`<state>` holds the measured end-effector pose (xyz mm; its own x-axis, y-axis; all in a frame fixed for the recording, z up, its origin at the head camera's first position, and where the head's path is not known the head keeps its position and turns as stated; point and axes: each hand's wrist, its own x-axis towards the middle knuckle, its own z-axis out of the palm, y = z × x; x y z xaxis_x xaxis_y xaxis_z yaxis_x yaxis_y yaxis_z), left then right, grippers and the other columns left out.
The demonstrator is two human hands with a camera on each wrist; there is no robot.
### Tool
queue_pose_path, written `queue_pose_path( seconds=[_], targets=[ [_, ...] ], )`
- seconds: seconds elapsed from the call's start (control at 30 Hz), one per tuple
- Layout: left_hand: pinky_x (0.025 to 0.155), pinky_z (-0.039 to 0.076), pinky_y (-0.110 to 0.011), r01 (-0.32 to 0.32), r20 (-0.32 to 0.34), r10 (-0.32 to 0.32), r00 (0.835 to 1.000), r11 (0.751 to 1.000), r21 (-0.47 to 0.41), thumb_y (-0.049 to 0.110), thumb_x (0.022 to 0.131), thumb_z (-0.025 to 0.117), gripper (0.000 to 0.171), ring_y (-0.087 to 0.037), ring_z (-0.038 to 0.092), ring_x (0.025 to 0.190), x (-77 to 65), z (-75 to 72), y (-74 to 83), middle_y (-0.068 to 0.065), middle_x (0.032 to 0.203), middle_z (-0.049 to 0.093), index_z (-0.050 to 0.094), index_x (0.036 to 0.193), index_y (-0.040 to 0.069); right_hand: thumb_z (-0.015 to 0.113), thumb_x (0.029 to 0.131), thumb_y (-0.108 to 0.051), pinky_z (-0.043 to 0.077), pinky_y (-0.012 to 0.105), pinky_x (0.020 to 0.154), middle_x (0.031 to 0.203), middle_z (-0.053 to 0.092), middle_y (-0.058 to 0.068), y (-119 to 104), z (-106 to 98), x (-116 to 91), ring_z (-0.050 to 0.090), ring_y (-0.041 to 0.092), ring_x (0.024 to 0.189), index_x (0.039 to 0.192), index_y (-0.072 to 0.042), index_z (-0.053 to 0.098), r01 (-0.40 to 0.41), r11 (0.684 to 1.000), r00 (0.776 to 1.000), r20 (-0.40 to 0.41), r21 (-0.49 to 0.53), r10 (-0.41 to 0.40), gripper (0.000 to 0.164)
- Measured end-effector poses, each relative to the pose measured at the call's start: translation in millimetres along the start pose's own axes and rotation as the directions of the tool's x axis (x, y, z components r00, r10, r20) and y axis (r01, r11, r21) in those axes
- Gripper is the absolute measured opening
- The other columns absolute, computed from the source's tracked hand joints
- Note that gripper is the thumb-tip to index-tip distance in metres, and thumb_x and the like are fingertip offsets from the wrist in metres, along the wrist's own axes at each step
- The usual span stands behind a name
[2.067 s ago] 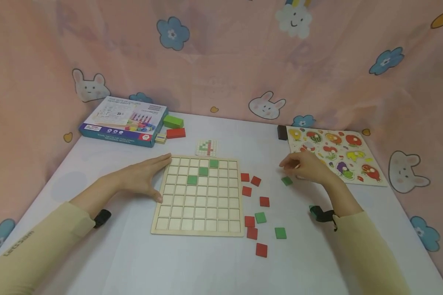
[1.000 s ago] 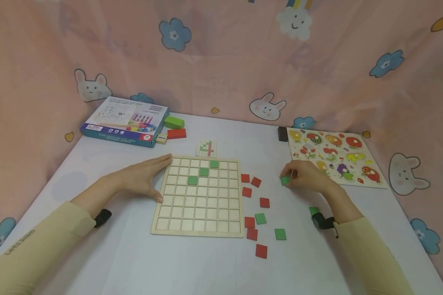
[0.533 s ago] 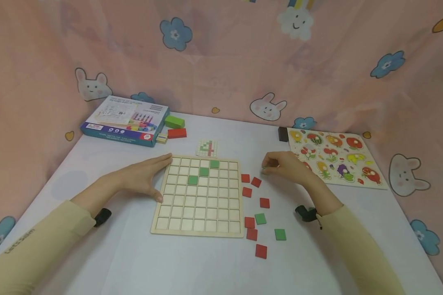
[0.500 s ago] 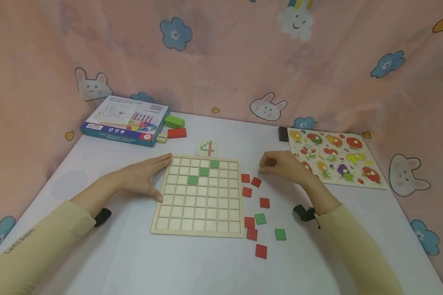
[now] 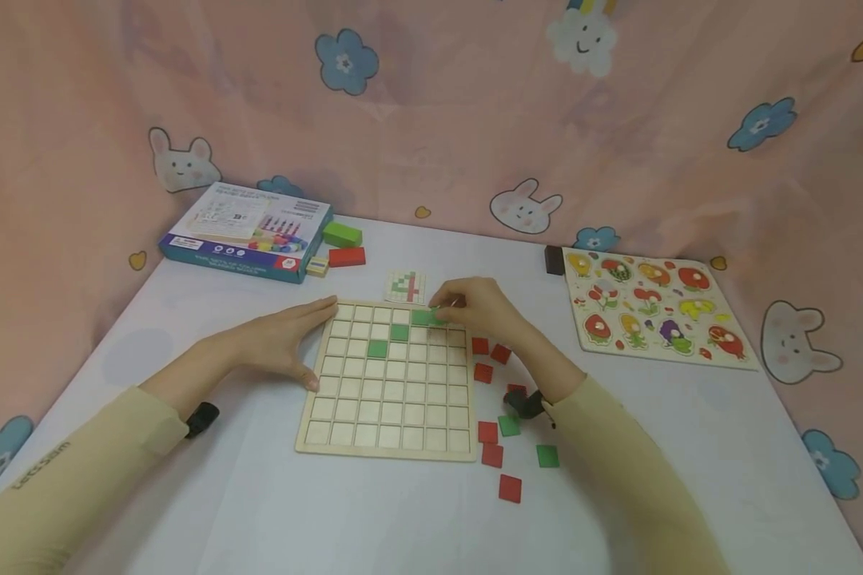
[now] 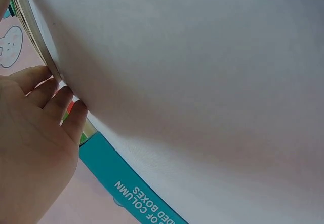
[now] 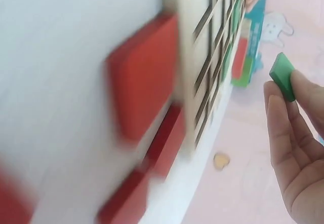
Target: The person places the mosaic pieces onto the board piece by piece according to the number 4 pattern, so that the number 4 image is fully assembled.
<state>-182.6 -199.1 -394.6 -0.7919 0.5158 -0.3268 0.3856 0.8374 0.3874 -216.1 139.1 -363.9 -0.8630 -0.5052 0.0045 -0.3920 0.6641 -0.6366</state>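
Note:
My right hand [image 5: 478, 307] pinches a green square tile [image 7: 283, 77] between thumb and fingers, over the upper right of the wooden grid board [image 5: 388, 411]. In the head view that tile overlaps the top row, just right of a green tile [image 5: 419, 318] lying in a cell. Two more green tiles, one upper [image 5: 399, 332] and one lower [image 5: 377, 348], continue the diagonal down to the left. My left hand [image 5: 273, 343] rests at the board's left edge, thumb spread from the fingers. The left wrist view shows its fingertips [image 6: 76, 113] along that edge.
Behind the board lies a small pattern card [image 5: 406, 286]. Several loose red tiles [image 5: 510, 489] and two green tiles [image 5: 547, 456] lie right of it. A box [image 5: 244, 231] with red [image 5: 347, 256] and green blocks [image 5: 343, 234] stands back left; a fruit puzzle [image 5: 654, 311] lies right.
The right hand has picked up a green tile near the fruit puzzle and carried it left to the board's top right. The left hand has stayed at the board's edge.

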Motion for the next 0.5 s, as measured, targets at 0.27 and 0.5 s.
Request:
queue_pose_path(
  seconds=[0.27,0.5],
  targets=[
    [0.124,0.022,-0.059,-0.008,-0.006,0.008,1.0,1.0,-0.003,0.072,0.059,0.08,0.134,-0.039,0.013,0.155,0.2,0.5,-0.3,-0.011,0.169,0.007,0.017,0.159,0.008,0.071,0.09,-0.014,0.057,0.025,0.081,0.1,0.077,0.003,-45,32,24,0.068,0.014,0.09,0.105,-0.012,0.075,0.053,0.998,0.989,0.139,0.036,-0.057,0.016],
    [0.123,0.023,-0.061,-0.017,-0.01,0.017,1.0,1.0,-0.011,0.072,0.059,0.08,0.134,-0.039,0.015,0.155,0.3,0.9,-2.0,-0.011,0.169,0.008,0.017,0.159,0.008,0.072,0.088,-0.01,0.054,0.019,0.074,0.088,0.075,0.0,-66,56,33,0.066,0.009,0.082,0.096,-0.012,0.075,0.077,0.995,0.973,0.213,0.063,-0.088,0.008]
  ],
)
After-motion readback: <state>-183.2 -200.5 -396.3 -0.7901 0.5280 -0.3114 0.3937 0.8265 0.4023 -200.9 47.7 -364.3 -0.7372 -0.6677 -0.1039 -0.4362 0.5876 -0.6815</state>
